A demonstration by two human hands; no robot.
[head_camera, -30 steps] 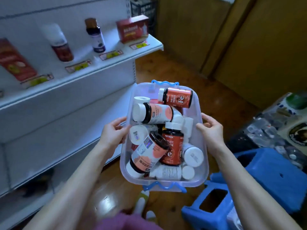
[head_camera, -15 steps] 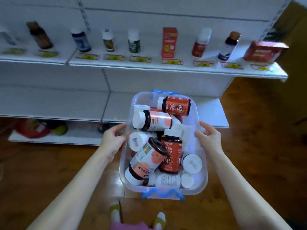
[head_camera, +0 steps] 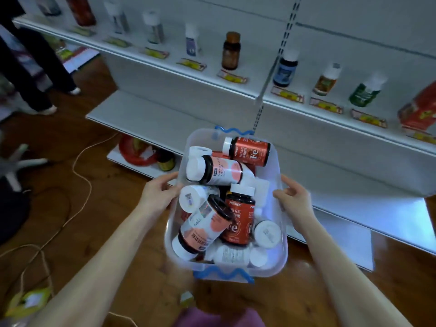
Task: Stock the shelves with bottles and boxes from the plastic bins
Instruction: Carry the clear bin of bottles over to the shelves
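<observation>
At far left, on the wood floor [head_camera: 113,232]: a person's dark-trousered legs [head_camera: 35,74] in the top corner; a pale cable [head_camera: 81,178] loops down toward a yellow-green object [head_camera: 30,299], too blurred to identify
Bottom shelf [head_camera: 139,169], left end: a red round item [head_camera: 134,149], with a small dark jar [head_camera: 166,161] just beside it
Left grip [head_camera: 157,197]: closed on the left rim of the bin [head_camera: 283,251], fingers curled, holding it
Bin: clear plastic, blue wavy handles [head_camera: 224,274] at near and far ends, held in the air above the floor in front of the shelving
Contents: bottles heaped, most lying on their sides. A red "Fe" bottle [head_camera: 250,151] lies across the far end and a pink-label bottle [head_camera: 217,171] lies just nearer. A second pink-label bottle [head_camera: 203,227] is tilted at near left, against a red bottle [head_camera: 239,220]. White caps show around them
Right grip [head_camera: 295,201]: closed on the right rim, fingers curled, holding it
Upper shelf [head_camera: 210,72] behind: single bottles spaced apart, a yellow tag before each. Brown bottle [head_camera: 231,51], blue bottle [head_camera: 285,69], green bottle [head_camera: 365,92], then a red box [head_camera: 422,109] at far right
</observation>
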